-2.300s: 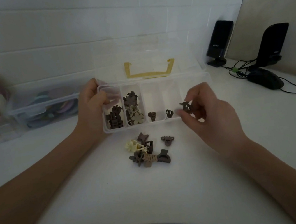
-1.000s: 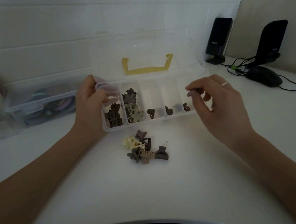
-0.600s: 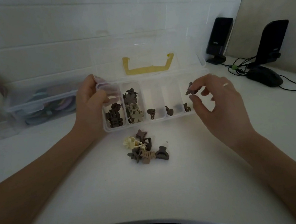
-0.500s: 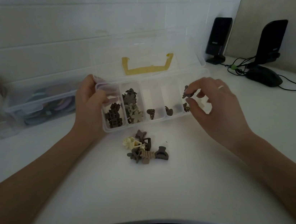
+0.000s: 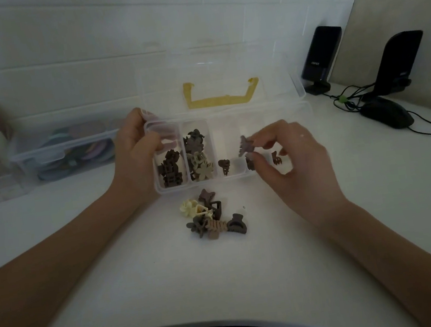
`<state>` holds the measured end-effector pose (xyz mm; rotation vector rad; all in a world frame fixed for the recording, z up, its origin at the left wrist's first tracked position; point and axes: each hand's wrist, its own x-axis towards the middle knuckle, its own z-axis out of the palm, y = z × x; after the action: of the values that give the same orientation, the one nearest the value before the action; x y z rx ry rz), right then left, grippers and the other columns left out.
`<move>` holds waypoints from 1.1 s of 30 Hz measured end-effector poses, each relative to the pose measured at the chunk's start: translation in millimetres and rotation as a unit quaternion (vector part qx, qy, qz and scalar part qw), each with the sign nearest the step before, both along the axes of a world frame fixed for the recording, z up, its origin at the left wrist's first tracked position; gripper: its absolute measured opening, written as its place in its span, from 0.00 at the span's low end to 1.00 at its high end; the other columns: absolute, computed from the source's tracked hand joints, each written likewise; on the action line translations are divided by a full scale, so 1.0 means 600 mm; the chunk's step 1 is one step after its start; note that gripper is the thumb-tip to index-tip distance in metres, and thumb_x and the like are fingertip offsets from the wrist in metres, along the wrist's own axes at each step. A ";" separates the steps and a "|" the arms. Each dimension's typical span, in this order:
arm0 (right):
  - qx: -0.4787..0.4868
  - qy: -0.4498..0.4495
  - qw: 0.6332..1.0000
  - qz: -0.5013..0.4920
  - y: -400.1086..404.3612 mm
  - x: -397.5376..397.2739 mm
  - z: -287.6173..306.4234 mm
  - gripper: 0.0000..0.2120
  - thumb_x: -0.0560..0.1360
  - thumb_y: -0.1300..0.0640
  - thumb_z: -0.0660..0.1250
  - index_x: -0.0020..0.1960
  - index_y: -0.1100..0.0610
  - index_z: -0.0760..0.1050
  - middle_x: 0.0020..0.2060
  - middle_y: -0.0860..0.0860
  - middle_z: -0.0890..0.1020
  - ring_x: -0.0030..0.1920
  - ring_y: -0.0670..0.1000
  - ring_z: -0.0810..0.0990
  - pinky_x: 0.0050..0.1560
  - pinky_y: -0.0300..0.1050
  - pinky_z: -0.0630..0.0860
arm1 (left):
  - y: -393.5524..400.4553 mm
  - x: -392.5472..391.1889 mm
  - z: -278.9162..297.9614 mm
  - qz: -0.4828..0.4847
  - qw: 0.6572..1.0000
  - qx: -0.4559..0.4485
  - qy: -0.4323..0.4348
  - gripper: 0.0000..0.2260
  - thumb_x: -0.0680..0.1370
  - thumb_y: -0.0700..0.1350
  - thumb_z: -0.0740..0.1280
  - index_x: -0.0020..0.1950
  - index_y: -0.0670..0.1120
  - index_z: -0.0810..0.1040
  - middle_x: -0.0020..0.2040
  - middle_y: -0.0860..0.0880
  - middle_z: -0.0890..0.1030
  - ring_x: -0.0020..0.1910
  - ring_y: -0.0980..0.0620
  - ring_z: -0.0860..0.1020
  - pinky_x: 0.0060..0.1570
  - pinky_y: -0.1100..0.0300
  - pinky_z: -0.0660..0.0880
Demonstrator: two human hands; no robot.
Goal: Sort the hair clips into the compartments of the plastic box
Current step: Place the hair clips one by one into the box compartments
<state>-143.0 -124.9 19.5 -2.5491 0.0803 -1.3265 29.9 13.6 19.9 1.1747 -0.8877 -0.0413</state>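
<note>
A clear plastic box (image 5: 238, 181) with five compartments lies open on the white table, its lid with a yellow handle (image 5: 220, 97) leaning back. My left hand (image 5: 134, 157) grips the box's left end. My right hand (image 5: 294, 164) pinches a mauve hair clip (image 5: 246, 145) above the fourth compartment. The first compartment holds dark brown clips (image 5: 169, 169), the second holds flower clips (image 5: 198, 157). The third, fourth and fifth each show one small brown clip. A pile of loose clips (image 5: 211, 214) lies just in front of the box.
A clear tub of coloured items (image 5: 70, 149) sits to the left, blurred containers beyond it. Two black speakers (image 5: 318, 60), a black mouse (image 5: 387, 116) and cables occupy the back right. The table's front edge curves near me.
My right hand dropped one brown clip into the fifth compartment, took a mauve clip from in front of the box, and has carried it leftward over the fourth compartment. Left hand stays put.
</note>
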 end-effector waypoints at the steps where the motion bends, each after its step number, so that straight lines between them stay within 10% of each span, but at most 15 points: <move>1: -0.019 0.003 1.000 0.009 0.005 0.007 -0.002 0.03 0.72 0.63 0.68 0.46 0.58 0.75 0.43 0.39 0.77 0.44 0.47 0.75 0.44 0.36 0.71 | 0.000 -0.001 0.000 -0.001 1.000 0.001 -0.001 0.08 0.65 0.32 0.55 0.38 0.43 0.67 0.29 0.59 0.75 0.30 0.62 0.74 0.31 0.70 0.73; 9: -0.078 0.074 0.993 -0.043 0.002 0.017 -0.022 0.05 0.74 0.58 0.65 0.47 0.54 0.80 0.60 0.52 0.76 0.56 0.54 0.73 0.52 0.48 0.70 | -0.003 -0.001 -0.001 -0.001 1.000 -0.002 -0.010 0.07 0.65 0.32 0.56 0.37 0.43 0.67 0.28 0.59 0.73 0.29 0.62 0.72 0.31 0.71 0.71; 19: -0.127 0.044 0.987 0.087 0.023 0.002 -0.008 0.08 0.75 0.56 0.64 0.44 0.58 0.81 0.41 0.53 0.78 0.37 0.51 0.72 0.38 0.51 0.71 | -0.003 0.007 -0.007 0.004 1.000 0.010 -0.011 0.06 0.65 0.33 0.56 0.38 0.42 0.67 0.30 0.56 0.72 0.30 0.60 0.71 0.30 0.68 0.71; 33: -0.171 0.292 0.935 0.103 0.041 0.000 -0.013 0.15 0.80 0.50 0.52 0.58 0.51 0.75 0.44 0.46 0.80 0.45 0.48 0.77 0.46 0.44 0.68 | -0.004 0.016 -0.011 0.032 0.999 0.026 -0.013 0.09 0.65 0.34 0.56 0.43 0.37 0.69 0.35 0.46 0.71 0.34 0.54 0.72 0.34 0.65 0.72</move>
<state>-142.8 -100.2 11.4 -3.0569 -0.3246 -0.5041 39.7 11.2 13.4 1.2545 -0.8754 0.0034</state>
